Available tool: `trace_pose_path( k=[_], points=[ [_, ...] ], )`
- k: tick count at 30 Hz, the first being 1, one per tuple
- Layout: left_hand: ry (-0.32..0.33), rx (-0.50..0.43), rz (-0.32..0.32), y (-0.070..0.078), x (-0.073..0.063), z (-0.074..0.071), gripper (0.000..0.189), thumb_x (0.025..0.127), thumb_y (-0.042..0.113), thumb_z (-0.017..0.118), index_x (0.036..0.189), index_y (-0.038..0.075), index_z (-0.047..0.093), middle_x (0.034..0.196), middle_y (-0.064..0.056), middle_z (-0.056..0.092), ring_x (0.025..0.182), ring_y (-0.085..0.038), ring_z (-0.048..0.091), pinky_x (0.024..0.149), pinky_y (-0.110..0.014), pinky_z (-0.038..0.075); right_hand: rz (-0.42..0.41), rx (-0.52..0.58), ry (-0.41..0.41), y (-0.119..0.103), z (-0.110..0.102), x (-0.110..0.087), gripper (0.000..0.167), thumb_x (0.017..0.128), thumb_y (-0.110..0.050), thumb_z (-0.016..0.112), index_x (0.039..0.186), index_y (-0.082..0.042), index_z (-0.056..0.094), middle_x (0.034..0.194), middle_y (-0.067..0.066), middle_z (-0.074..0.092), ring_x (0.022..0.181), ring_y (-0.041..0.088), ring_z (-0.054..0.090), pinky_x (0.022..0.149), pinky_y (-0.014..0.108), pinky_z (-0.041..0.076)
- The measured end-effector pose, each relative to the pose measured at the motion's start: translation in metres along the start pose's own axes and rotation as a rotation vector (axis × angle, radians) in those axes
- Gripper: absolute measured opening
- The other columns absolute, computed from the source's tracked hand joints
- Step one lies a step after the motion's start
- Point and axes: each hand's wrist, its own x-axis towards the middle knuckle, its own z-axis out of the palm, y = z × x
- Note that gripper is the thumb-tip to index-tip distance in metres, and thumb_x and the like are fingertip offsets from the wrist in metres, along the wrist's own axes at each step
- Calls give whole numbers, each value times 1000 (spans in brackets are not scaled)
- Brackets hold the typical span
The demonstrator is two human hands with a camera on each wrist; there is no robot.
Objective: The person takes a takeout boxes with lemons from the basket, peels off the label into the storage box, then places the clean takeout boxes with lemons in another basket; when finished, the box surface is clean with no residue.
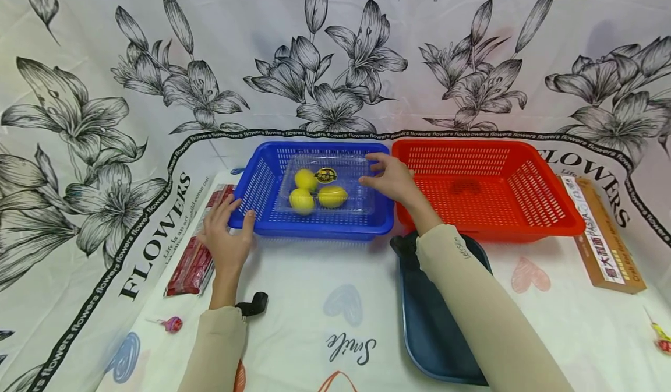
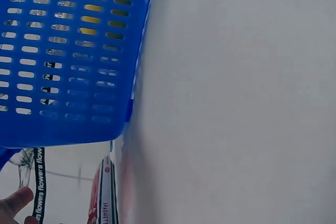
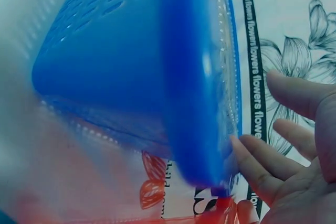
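A clear plastic container [image 1: 359, 185] with a black-and-yellow sticker lies inside the blue basket [image 1: 311, 229]. Three yellow lemons [image 1: 332, 197] show through its lid, grouped toward the left. My right hand [image 1: 393, 177] reaches over the basket's right rim, fingers and thumb spread at the container's right end; in the right wrist view the fingertips [image 3: 236, 142] are close to the rim, and whether they touch the container I cannot tell. My left hand [image 1: 228, 235] is at the basket's front left corner, fingers spread and holding nothing. Only fingertips [image 2: 18, 199] show in the left wrist view.
A red basket [image 1: 472, 232] stands right of the blue one. Nearer me lies a dark blue tray [image 1: 435, 334], partly under my right arm. Red spaghetti packs [image 1: 191, 264] and a lollipop [image 1: 172, 324] are at left, a brown box [image 1: 603, 235] and another lollipop [image 1: 663, 342] at right.
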Motion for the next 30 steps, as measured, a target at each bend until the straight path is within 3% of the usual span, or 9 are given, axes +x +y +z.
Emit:
trace_pose_path(
  k=[4,12,15,19,25,30],
  points=[
    [14,-24,4,-3,-1,0,43,91,34,73,130,14,71,147,-2,61,148,-28,38,112,-68,5,30,-42,-14,-3,5,4,64,90,-28,77,148,-14,53,140,17,64,133,36,58,119,70,3],
    [4,-20,17,-5,0,0,46,91,35,73,131,13,70,148,-2,60,148,-29,37,110,-69,6,58,-22,-22,-7,11,9,62,90,-24,78,146,-13,54,140,17,64,134,36,57,122,69,4],
    [-2,-12,14,-7,0,0,46,92,36,71,132,14,69,149,0,59,148,-29,37,111,-69,5,60,24,-48,-9,12,12,62,90,-20,77,146,-11,54,142,19,62,133,37,57,123,62,22],
    [-4,-8,13,-8,1,-1,46,92,36,71,132,15,69,149,0,59,147,-30,38,110,-68,6,53,56,-99,-14,13,17,61,90,-16,76,146,-12,54,143,20,60,131,38,58,106,54,50],
    [-4,-5,17,-8,1,-1,46,91,36,72,131,14,69,148,-2,60,145,-31,41,109,-66,8,30,64,-163,-17,12,25,55,92,-19,75,144,-14,57,143,22,59,127,39,60,104,54,51],
    [1,-2,30,-8,1,0,46,90,36,72,131,14,70,148,-4,60,145,-34,41,109,-68,10,35,154,-231,-13,11,29,54,95,-17,73,146,-13,55,149,21,54,122,38,63,102,55,52]
  ],
)
